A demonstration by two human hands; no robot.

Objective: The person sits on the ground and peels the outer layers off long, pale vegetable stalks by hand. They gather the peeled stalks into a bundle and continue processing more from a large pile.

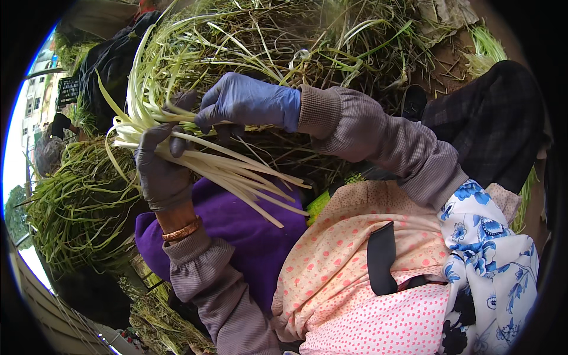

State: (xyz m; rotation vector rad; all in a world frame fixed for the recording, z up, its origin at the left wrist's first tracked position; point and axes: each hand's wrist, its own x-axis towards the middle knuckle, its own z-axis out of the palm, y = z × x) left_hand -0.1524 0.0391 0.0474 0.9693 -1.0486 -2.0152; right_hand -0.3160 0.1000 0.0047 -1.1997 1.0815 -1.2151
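My left hand (162, 166), in a dark grey glove, grips a bunch of pale, blanched chive-like stalks (230, 171). Their cut-looking ends fan out to the lower right, while the long leafy part (142, 84) bends up and away at the upper left. Close above it is my right hand (248, 102), in a blue glove with dark, soiled fingers. Its fingers close around a few stalks at the upper side of the bunch; the fingertips are partly hidden. Below the stalks lies a purple cloth (248, 239) over my lap.
A large heap of green and dried leaves (284, 40) lies beyond my hands. Another leafy pile (84, 204) stands at the left. A dark-clothed leg (488, 111) is at the right. More pale green stalks (488, 46) lie upper right, and a black crate (68, 91) stands far left.
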